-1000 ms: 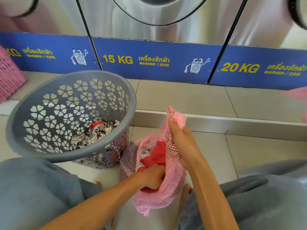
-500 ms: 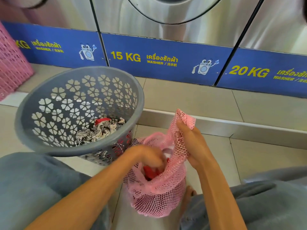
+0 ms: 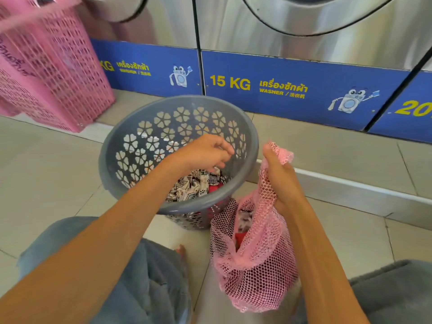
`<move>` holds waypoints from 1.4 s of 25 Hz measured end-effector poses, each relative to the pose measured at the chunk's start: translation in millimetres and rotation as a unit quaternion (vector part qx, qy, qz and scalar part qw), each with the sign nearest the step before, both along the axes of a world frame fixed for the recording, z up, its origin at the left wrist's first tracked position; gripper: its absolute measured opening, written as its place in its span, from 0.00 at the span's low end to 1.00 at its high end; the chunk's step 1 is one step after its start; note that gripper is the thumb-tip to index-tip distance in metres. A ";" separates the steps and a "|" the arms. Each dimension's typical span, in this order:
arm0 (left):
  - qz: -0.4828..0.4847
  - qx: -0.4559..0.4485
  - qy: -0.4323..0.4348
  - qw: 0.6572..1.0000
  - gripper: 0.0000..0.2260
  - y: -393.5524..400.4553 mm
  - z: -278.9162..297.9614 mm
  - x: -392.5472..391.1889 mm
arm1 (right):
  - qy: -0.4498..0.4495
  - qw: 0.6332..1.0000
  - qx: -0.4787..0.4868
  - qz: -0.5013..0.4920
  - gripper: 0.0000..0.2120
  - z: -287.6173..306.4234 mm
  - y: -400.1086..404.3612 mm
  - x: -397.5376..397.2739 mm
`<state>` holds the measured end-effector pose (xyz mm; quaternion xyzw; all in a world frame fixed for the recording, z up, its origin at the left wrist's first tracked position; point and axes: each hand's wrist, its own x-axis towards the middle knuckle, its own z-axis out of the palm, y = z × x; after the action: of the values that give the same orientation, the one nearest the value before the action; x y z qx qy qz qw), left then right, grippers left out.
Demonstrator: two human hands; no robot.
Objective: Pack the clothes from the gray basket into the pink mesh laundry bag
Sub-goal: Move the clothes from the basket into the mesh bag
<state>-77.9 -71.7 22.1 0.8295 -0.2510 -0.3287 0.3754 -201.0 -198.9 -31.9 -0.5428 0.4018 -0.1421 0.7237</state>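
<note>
Progress: part of the packing is judged done, since red and patterned cloth can be seen through the pink mesh laundry bag (image 3: 254, 272); the rest is not.
Left to do: a black-and-white patterned garment (image 3: 190, 187) and a red piece (image 3: 214, 188) are seen lying at the bottom of the gray basket (image 3: 131, 183) (how many pieces in all cannot be told).
Left hand (image 3: 205, 152): held over the basket's opening with fingers loosely curled; nothing is gripped.
Right hand (image 3: 278, 181): the bag's gathered upper edge is gripped in it, so the mouth is kept lifted and open toward the basket.
Bag position: stood on the tiled floor (image 3: 46, 164), just beside the basket and between the person's knees.
Bag material: soft, open netting in pink, slumped and bulging at the base where it is filled.
Basket material: rigid plastic, round, with a rolled rim and flower-shaped cut-outs through its wall.
Surroundings: steel-fronted washers (image 3: 327, 31) with blue labelled panels are set behind; a pink slotted crate (image 3: 60, 66) is placed at the far left.
</note>
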 end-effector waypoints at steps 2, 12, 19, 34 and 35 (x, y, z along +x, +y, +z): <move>-0.026 0.058 -0.009 0.998 0.10 -7.7 -26.0 12.5 | -0.001 1.000 -0.010 0.013 0.55 0.6 6.5 8.7; -0.128 0.269 -0.044 0.954 0.14 -51.6 -133.2 81.2 | 0.052 0.995 -0.079 0.030 0.41 -24.2 0.4 42.6; -0.273 0.515 -0.168 0.795 0.50 -22.0 -213.5 123.9 | 0.051 0.996 -0.064 0.036 0.32 -32.6 -1.9 41.2; -0.230 0.343 -0.146 0.899 0.29 -16.7 -119.0 112.4 | 0.037 0.994 -0.088 0.059 0.33 -27.5 2.1 30.3; -0.192 0.304 -0.131 0.924 0.25 -15.0 -95.4 108.4 | 0.038 0.993 -0.092 0.063 0.31 -23.8 4.1 24.2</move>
<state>30.4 -86.7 -73.3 0.8754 -0.3402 -0.3433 -0.0009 -176.8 -194.8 -55.7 -0.6358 0.3795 -0.1121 0.6627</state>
